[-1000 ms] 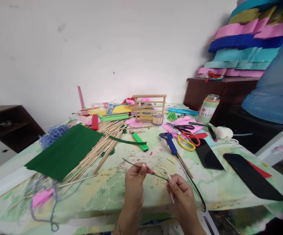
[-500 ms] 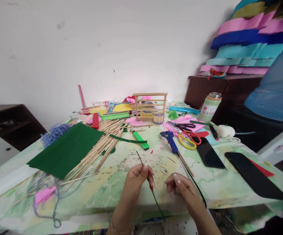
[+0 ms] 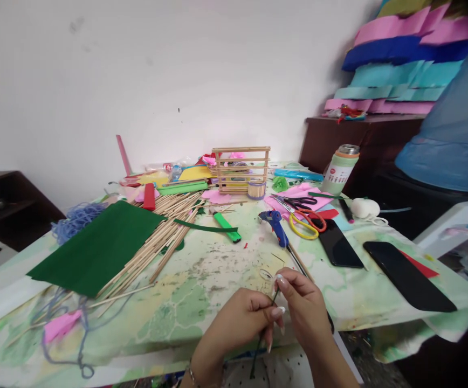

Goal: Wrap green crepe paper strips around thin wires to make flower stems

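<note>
Thin green strip (image 3: 257,353), held in both hands over near edge of cloth-covered table (image 3: 218,269), lower end hanging free. Dark green sheet (image 3: 96,248) at left, beside wooden sticks (image 3: 153,237). Right hand (image 3: 307,302): thumb and forefinger pinching strip's upper end. Left hand (image 3: 248,318): thumb and fingers pinching it just below. Glue gun (image 3: 277,229) beyond hands; green cutter (image 3: 222,220) left of it.

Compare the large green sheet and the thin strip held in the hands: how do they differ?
The green sheet is broad; the thin strip is very narrow. The green sheet lies on the table, untouched, while the thin strip is pinched by the left hand and right hand, with its lower end free. Both are dark green.
</note>
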Available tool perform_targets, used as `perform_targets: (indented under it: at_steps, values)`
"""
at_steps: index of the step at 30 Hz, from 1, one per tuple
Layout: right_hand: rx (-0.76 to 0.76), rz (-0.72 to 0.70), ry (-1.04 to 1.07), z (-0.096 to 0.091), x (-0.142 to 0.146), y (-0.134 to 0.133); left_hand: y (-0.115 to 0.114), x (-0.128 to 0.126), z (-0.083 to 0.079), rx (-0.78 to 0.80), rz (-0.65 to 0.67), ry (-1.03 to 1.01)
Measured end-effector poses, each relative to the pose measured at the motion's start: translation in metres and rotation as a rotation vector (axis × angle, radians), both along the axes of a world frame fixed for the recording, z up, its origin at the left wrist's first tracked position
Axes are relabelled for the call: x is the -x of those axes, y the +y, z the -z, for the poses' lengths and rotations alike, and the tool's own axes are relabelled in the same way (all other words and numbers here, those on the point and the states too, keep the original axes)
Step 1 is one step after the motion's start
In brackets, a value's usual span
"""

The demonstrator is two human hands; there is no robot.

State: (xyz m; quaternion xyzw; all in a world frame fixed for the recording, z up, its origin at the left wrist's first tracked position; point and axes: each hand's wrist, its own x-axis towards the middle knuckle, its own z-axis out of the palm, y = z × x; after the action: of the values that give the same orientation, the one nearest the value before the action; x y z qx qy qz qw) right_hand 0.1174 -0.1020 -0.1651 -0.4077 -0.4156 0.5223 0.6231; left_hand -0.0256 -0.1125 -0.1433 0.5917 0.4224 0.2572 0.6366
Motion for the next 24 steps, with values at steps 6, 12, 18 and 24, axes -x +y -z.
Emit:
perform_targets:
  at_steps: [6,12,18,24]
  values:
    - [-0.028,0.141,0.051,0.008,0.003,0.001,0.004,-0.003,-0.004,-0.291,-0.077,0.301]
    - [-0.014,0.121,0.077,-0.009,0.001,0.006,0.006,0.011,-0.013,-0.368,-0.128,0.313]
    - [0.077,0.044,0.103,-0.016,0.015,0.014,0.007,0.040,-0.019,-0.601,-0.193,0.293]
    - [-0.022,-0.101,-0.060,-0.027,0.033,0.025,0.010,0.050,-0.027,-0.485,-0.228,0.306]
